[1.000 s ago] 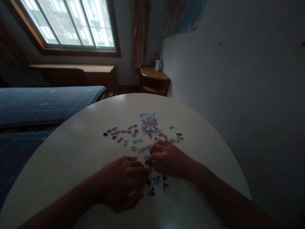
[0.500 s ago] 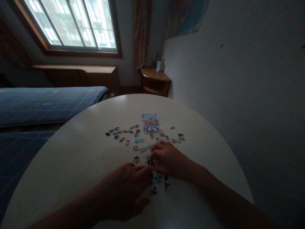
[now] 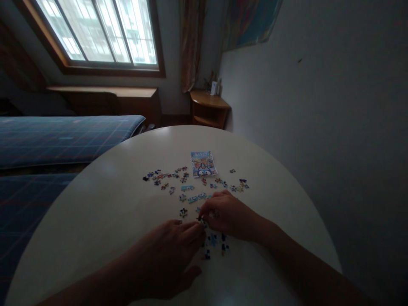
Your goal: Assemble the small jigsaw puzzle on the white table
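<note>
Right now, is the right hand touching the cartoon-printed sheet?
Apart. The head view shows the cartoon-printed sheet lying beyond the right hand, with bare tabletop and jigsaw pieces visible between them.

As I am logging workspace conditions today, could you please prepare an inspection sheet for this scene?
Surface: rounded white glossy table, dimly lit.
Work items: small multicoloured cut-out jigsaw pieces; rectangular blue illustrated sheet.
Clutter: loose jigsaw pieces spread to both sides of the sheet.
Hands: bare left hand and bare right hand close together at dark jigsaw pieces; whether either grips one is too dim to tell.
Cables: nothing seen.
Surroundings: brown wood-framed window, blue plaid mattress-like pad, brown wooden corner shelf, pale wall.
</note>
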The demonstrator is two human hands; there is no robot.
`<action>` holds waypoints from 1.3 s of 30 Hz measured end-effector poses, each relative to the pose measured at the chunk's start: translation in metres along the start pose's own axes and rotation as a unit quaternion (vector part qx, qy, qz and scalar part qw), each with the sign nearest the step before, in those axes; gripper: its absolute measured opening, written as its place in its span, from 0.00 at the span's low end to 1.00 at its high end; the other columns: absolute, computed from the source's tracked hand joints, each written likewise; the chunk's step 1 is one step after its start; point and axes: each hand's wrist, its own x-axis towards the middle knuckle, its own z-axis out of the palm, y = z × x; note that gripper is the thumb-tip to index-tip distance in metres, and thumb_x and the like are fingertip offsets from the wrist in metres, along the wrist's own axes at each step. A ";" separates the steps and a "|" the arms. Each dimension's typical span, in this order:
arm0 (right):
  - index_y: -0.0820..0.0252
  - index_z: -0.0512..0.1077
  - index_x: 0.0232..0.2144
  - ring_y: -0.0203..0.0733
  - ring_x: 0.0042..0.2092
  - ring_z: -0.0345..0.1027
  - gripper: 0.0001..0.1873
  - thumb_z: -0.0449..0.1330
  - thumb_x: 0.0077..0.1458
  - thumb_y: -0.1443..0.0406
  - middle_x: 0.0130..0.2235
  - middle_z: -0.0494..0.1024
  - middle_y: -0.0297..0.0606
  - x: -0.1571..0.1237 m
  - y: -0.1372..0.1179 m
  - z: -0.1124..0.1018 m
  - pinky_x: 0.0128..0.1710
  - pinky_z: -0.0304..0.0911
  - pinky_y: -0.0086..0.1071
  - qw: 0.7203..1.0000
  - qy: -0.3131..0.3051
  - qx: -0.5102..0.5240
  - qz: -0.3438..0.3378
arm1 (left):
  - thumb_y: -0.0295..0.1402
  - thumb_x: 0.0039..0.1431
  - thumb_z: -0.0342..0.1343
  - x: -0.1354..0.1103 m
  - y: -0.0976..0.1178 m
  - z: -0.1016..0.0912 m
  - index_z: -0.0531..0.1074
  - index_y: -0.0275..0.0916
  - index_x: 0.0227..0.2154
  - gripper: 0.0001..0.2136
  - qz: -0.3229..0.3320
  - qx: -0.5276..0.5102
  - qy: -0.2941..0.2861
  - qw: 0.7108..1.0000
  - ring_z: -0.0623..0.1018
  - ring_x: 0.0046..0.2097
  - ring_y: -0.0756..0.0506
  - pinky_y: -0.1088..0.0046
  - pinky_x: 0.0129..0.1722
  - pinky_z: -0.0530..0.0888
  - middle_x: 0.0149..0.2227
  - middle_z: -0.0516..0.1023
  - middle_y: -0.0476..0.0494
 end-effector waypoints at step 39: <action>0.54 0.76 0.41 0.44 0.42 0.67 0.09 0.62 0.56 0.63 0.41 0.77 0.37 -0.006 -0.013 -0.009 0.45 0.55 0.38 0.974 -0.082 -0.193 -0.081 | 0.32 0.59 0.56 -0.002 -0.003 -0.002 0.70 0.38 0.48 0.14 -0.003 -0.029 0.017 0.999 0.78 0.47 0.39 0.63 0.44 0.76 0.49 0.77 0.39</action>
